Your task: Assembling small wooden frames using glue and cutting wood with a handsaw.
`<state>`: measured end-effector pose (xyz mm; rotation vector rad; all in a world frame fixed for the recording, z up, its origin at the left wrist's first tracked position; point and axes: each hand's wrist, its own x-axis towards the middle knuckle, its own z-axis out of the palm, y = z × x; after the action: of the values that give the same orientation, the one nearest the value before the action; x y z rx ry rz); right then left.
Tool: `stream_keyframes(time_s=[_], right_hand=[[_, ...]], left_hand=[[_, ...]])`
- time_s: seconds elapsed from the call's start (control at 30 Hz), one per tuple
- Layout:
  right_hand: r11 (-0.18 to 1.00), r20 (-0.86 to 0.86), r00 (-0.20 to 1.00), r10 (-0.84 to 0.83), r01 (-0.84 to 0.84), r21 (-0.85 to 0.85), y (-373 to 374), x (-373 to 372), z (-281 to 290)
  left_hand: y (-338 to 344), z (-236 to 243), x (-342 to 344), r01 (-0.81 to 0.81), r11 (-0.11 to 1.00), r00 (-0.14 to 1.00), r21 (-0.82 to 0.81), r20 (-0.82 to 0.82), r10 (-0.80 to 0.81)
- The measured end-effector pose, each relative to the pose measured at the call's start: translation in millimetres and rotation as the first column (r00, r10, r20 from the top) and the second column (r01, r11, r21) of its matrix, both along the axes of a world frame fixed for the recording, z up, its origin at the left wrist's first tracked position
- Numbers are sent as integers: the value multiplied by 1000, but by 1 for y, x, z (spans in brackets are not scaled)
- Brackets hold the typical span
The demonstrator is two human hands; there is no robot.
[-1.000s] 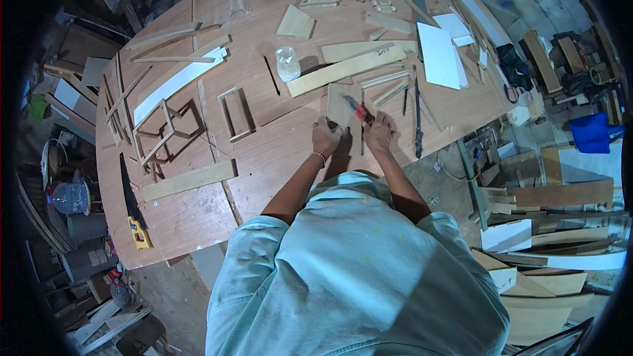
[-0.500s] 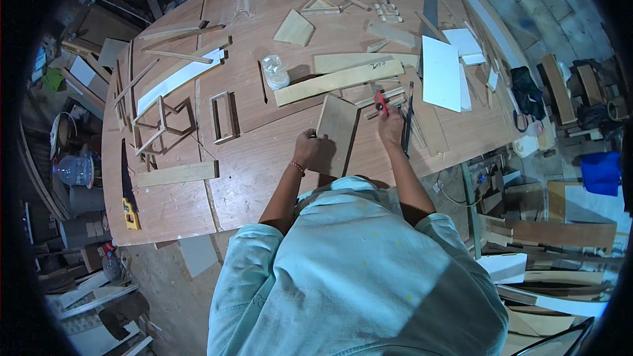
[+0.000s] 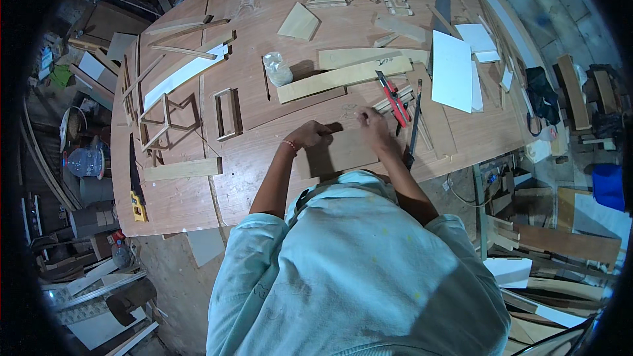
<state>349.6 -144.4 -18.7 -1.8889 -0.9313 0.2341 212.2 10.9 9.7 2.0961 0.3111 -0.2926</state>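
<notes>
A flat wooden board point(image 3: 343, 151) lies crosswise close in front of my body. My left hand point(image 3: 310, 135) is closed on its far left corner, thumb and fingers pinching the edge. My right hand point(image 3: 376, 132) hovers at the board's right end with curled fingers; motion smears them, so their grip cannot be made out. Just beyond my right hand rests a red utility knife point(image 3: 394, 100), lying across thin wooden strips. A dark, slim tool point(image 3: 415, 122) lies to the right of it.
Beyond the board are long planks point(image 3: 346, 79) and a clear plastic container point(image 3: 277, 69). White panels point(image 3: 452, 69) lie at the right. Small wooden frames point(image 3: 228, 113) and a yellow-handled handsaw point(image 3: 136, 188) are on the left. The table's near edge runs by my waist.
The red utility knife has left my right hand and now lies on the table. The board has turned from lengthwise to crosswise, and my right hand has come in toward it.
</notes>
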Motion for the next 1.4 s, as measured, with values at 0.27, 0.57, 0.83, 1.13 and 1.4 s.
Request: stream_keyframes(time_s=[0.27, 0.57, 0.83, 1.13, 1.4], right_hand=[[973, 400, 911, -97, 171, -153, -4, -24, 10], [932, 281, 957, -66, 160, -326, 18, -26, 20], [947, 381, 924, -23, 142, -288, 42, -18, 15], [905, 345, 922, 175, -12, -425, 38, 3, 11], [990, 25, 997, -78, 81, -119, 2, -10, 68]], left_hand=[[5, 0, 24, -183, 973, 981, 138, -37, 190], [18, -14, 41, -457, 551, 888, 699, 323, 327], [19, -19, 33, -348, 670, 937, 656, 212, 279], [-9, -12, 17, -368, 790, 898, 490, 408, 165], [-20, 16, 15, -404, 836, 824, 372, 545, 155]])
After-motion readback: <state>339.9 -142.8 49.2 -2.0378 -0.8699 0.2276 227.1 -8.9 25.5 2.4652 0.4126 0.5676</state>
